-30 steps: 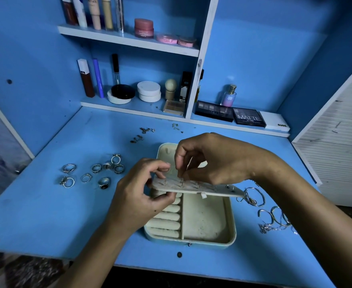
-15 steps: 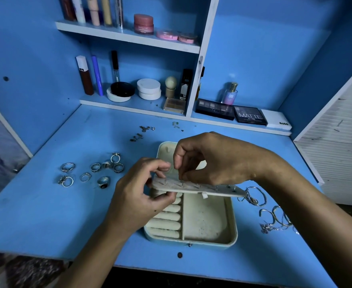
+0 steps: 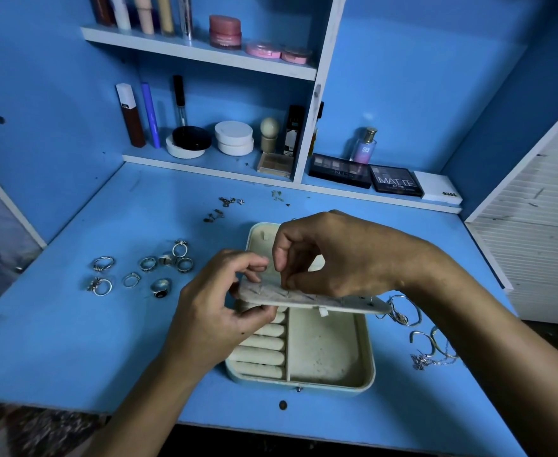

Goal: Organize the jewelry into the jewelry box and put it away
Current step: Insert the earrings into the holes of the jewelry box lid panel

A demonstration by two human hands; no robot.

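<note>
Open jewelry box [image 3: 330,354] sits on the blue desk [image 3: 73,341], near the front edge, lid tipped back behind the hands. Inside: a row of cream ring rolls [image 3: 264,351] on the left, a bare compartment on the right. Left hand [image 3: 211,321] grips the left end of a flat earring panel [image 3: 313,300], thumb under, fingers curled over the top; panel is held roughly level just above the box, a small tab hanging from its front edge. Right hand [image 3: 333,255] is above the panel, fingertips pinched narrow and pressed to its upper surface; whatever sits between the fingertips is too small to make out. Loose rings [image 3: 145,268] are scattered on the desk left of the box, well apart from it, eight or so. Small stud earrings [image 3: 223,207] lie further back, near the lower shelf. Bracelets and a chain [image 3: 426,344] lie tangled right of the box, one hoop just beside the panel's right end. Behind, shelves [image 3: 205,54] carry cosmetics: tubes, pink jars, round compacts, eyeshadow palettes [image 3: 366,174], a small perfume bottle [image 3: 365,145].
</note>
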